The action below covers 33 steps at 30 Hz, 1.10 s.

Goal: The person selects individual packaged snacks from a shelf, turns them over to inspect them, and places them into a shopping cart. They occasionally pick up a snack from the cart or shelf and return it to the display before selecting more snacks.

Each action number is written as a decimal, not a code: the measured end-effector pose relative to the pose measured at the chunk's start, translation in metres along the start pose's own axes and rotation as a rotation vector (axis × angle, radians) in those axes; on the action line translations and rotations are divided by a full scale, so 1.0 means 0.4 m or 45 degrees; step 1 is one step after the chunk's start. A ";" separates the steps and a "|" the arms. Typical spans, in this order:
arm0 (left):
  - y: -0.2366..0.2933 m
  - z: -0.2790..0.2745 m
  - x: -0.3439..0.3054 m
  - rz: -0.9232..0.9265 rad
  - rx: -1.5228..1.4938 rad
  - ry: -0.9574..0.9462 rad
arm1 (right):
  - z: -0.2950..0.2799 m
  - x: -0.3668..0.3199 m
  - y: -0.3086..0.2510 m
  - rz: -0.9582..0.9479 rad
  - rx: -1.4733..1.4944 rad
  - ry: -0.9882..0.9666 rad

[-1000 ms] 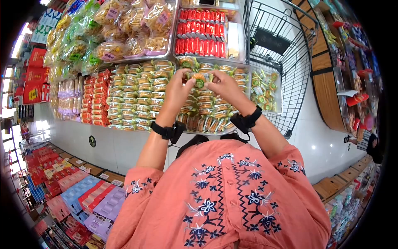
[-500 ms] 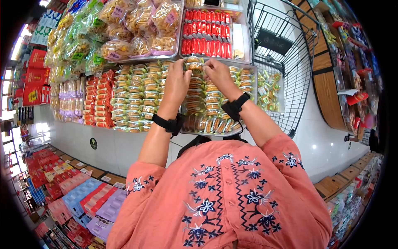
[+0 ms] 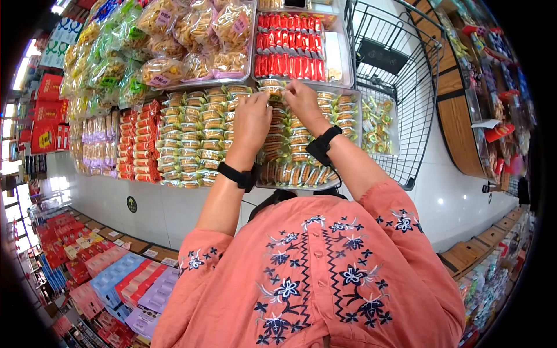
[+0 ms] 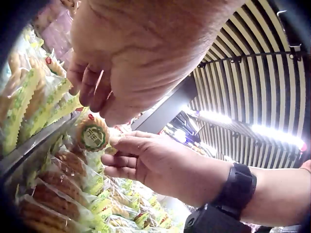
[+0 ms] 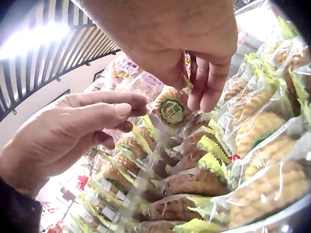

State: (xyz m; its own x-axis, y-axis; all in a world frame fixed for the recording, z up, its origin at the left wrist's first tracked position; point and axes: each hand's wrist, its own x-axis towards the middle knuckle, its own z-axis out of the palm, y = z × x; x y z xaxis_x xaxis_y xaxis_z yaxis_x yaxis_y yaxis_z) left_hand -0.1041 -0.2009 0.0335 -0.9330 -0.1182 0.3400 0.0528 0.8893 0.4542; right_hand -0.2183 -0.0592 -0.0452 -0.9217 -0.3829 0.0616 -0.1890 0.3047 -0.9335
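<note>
A round, wrapped cookie packet (image 5: 171, 110) with a green label stands near the far end of a packed row in the clear tray (image 3: 360, 134). Thumb and fingers of my right hand (image 3: 304, 105) pinch the crimped edge of its wrapper. My left hand (image 3: 253, 123) is over the row just left of it. In the right wrist view, the left fingers (image 5: 104, 104) reach toward the packet, fairly straight, with nothing held between them. Similar cookie packets (image 5: 257, 131) fill rows on both sides of a clear divider (image 5: 141, 174).
Red-wrapped snacks (image 3: 290, 46) lie in a tray beyond the cookies. Bagged snacks (image 3: 197, 40) are piled at the far left. To the right stands a wire shopping cart (image 3: 418, 127), beside a tray section of green-wrapped pieces (image 3: 377, 124). Colourful boxes (image 3: 110, 278) fill a lower shelf at left.
One second ago both hands held a cookie packet up over the tray. It went down into the row at the far end. Since then the left hand has shifted slightly right and nearer the body.
</note>
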 end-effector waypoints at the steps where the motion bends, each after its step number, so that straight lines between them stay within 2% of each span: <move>1: 0.003 0.001 -0.001 -0.004 0.031 -0.025 | -0.001 -0.003 -0.010 0.013 -0.002 0.009; 8: 0.017 0.024 0.004 0.027 0.245 -0.127 | 0.007 -0.003 -0.022 -0.088 -0.183 0.057; 12: 0.018 0.034 0.006 0.023 0.359 -0.193 | 0.008 -0.002 -0.024 -0.062 -0.193 0.044; 18: 0.024 0.026 0.015 0.041 0.351 -0.202 | -0.006 -0.008 -0.033 -0.055 -0.156 0.034; 20: 0.030 0.015 0.011 0.041 0.262 -0.153 | -0.032 -0.022 -0.056 0.005 -0.101 0.013; 23: 0.063 -0.025 -0.006 0.007 -0.006 -0.114 | -0.078 -0.050 -0.054 -0.050 0.021 0.025; 24: 0.081 -0.035 -0.013 -0.003 -0.131 -0.111 | -0.104 -0.064 -0.063 0.042 0.125 -0.066; 26: 0.116 -0.035 -0.041 -0.350 -0.693 -0.274 | -0.174 -0.107 -0.096 0.242 0.316 -0.219; 28: 0.190 -0.059 -0.058 -0.516 -0.808 -0.403 | -0.248 -0.154 -0.110 0.267 0.324 -0.312; 30: 0.201 -0.030 -0.086 -0.545 -0.777 -0.570 | -0.302 -0.195 -0.115 0.341 0.401 -0.402; 33: 0.248 0.008 -0.108 -0.588 -0.900 -0.676 | -0.380 -0.243 -0.096 0.452 0.454 -0.346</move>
State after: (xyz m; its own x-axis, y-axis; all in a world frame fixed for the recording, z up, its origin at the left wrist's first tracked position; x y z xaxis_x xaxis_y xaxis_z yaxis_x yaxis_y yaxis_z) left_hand -0.0595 -0.1062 0.0613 -0.9446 -0.0197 -0.3277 -0.3167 0.3179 0.8937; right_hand -0.1727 0.0988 0.0383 -0.7787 -0.5356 -0.3267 0.2859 0.1606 -0.9447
